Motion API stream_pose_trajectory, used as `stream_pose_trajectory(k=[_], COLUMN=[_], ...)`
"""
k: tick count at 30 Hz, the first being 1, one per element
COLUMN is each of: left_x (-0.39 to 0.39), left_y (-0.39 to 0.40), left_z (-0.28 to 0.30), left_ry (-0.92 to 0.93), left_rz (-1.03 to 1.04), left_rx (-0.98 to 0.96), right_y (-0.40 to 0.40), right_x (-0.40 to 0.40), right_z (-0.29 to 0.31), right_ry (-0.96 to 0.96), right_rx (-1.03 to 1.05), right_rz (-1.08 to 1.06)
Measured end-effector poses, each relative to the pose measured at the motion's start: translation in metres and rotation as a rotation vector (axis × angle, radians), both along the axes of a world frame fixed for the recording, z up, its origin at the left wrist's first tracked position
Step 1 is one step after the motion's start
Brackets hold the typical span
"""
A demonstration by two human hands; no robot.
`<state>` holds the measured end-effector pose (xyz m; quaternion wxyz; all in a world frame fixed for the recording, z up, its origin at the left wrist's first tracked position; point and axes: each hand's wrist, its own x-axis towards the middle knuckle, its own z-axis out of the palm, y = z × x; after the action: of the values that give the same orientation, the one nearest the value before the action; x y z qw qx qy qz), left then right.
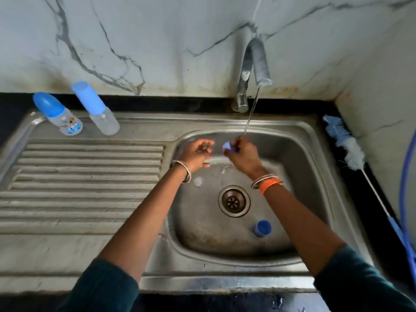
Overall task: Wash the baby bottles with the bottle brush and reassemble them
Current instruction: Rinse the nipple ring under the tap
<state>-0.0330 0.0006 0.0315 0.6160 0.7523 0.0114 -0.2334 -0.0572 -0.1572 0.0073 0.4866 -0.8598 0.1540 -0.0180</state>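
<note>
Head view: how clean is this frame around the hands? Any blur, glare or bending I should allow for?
Head view: both hands are motion-smeared, so the left hand and its grip are unreadable, while the right hand pinches a pale blue piece; wide-angle bending curves the sink rim and counter edge; soft glare on the front rim; light is dim and even, with faint shadows.

We can read no text anywhere. The printed baby bottle (65, 122) on the sink's drainboard (90, 176) carries a small coloured picture label with what may be letters, but we find it too blurred to make out.
</note>
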Motion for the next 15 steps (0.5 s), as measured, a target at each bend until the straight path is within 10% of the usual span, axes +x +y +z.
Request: stream_pose_trajectory(k=[7, 15], left_x=[0.01, 0.005], left_y=[-0.059, -0.083], left_z=[0.025, 0.017], left_ry=[0.051, -0.282], left_rz=[0.024, 0.198], left_rx=[-0.294, -0.193], right_y=[-0.03, -0.038], right_x=[-0.005, -0.005], right_z=[0.057, 0.063], right_ry=[-0.105, -0.138], right_rx=[0.599, 0.422], right_rz=[0.03, -0.081])
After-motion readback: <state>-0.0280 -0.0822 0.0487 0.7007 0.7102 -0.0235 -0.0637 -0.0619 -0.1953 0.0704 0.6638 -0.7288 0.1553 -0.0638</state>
